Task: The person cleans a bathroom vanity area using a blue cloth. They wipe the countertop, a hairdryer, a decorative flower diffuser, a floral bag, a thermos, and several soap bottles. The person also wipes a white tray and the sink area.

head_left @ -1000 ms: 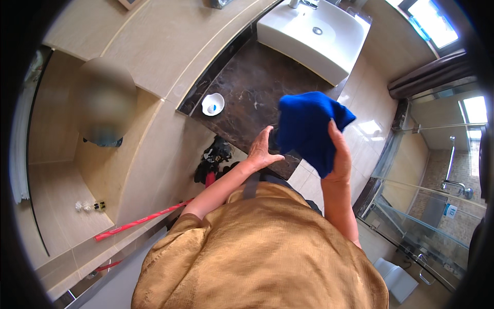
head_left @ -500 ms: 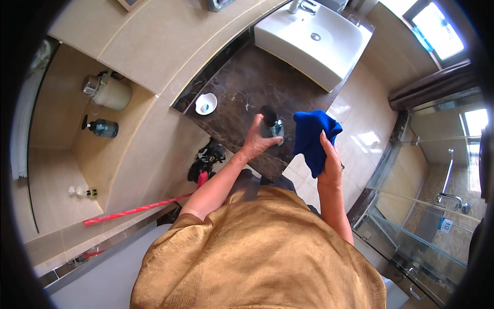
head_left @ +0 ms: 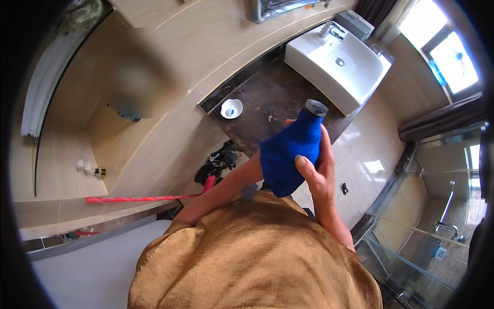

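A small bottle (head_left: pixel 315 107) is held up over the counter, wrapped in a blue cloth (head_left: pixel 290 149). Only its round, dark, glassy end sticks out at the top of the cloth. My right hand (head_left: pixel 320 175) is closed round the cloth from the right, with the thumb pressed on its front. Behind the cloth, my left hand (head_left: pixel 253 167) grips the bottle from the left. Most of its fingers are hidden, though a fingertip shows near the top. Nearby on the dark marble counter (head_left: pixel 252 95) stands a small white dish (head_left: pixel 231 108) with a blue-and-white thing in it.
Beyond the counter is a white basin (head_left: pixel 334 62) with a tap (head_left: pixel 329 30). A red pole (head_left: pixel 144 199) runs along the left, below a wall niche (head_left: pixel 67 149) partly covered by a blur. On the right stands a glass shower enclosure (head_left: pixel 411 232). A small dark object (head_left: pixel 345 188) lies on the floor.
The bottle has left the counter in my left hand. My right hand has brought the blue cloth leftward and round it. The view has shifted, too.
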A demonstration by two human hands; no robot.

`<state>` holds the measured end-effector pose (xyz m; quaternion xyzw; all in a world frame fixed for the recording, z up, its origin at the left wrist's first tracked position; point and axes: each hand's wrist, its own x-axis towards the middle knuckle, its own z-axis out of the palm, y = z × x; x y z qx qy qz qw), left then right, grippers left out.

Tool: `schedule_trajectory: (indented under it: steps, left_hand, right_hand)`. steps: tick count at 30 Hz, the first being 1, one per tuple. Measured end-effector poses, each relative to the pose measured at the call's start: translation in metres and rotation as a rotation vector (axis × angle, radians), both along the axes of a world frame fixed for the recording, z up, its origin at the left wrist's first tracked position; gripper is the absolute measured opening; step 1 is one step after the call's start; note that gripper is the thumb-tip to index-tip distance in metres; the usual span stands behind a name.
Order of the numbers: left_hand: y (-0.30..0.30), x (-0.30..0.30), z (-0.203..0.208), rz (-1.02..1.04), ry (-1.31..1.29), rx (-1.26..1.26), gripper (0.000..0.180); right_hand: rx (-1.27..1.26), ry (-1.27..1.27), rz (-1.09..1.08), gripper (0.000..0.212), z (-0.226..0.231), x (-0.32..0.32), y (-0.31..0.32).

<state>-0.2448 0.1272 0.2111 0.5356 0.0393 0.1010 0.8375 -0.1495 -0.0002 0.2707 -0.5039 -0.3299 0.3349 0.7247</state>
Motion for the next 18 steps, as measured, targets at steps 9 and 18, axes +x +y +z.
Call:
schedule_trajectory:
  steps: [9,18]
  left_hand:
    - [0.012,-0.016,0.011,0.193,-0.074,0.273,0.048]
    - [0.013,-0.03,0.018,0.359,-0.114,-0.075,0.042]
  right_hand:
    - [0.05,0.149,-0.195,0.047,0.018,-0.029,0.025]
    - [0.04,-0.184,-0.279,0.072,0.02,-0.032,0.051]
